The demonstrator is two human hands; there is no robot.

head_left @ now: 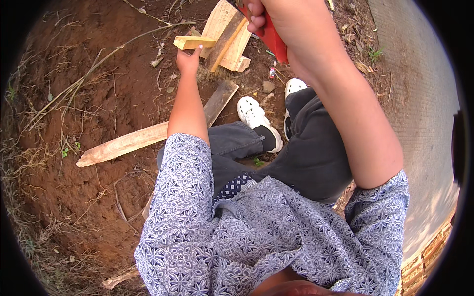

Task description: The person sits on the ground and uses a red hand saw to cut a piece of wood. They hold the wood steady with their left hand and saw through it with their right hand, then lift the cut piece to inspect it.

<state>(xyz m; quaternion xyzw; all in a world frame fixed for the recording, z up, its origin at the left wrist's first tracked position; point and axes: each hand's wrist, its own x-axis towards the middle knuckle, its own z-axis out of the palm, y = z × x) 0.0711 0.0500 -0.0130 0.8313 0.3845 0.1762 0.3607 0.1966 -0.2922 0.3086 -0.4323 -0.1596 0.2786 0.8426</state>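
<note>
At the upper left of centre, my left hand (188, 61) grips a short, pale yellow wood block (195, 42), with a fingertip against its near side. The block lies against light boards (217, 22) and a dark-faced board (224, 43) with a pale edge. My right hand (276, 22) is raised at the top, its fingers closed round the red handle (272, 42) of a tool. The working end of that tool is hidden or out of view, so its kind cannot be told.
A long, rough plank (128, 143) lies on the brown soil, running under my left arm. Another grey board end (220, 101) is near my white shoes (253, 113). Dry stalks (84, 79) lie to the left. A paved strip (419, 98) runs along the right.
</note>
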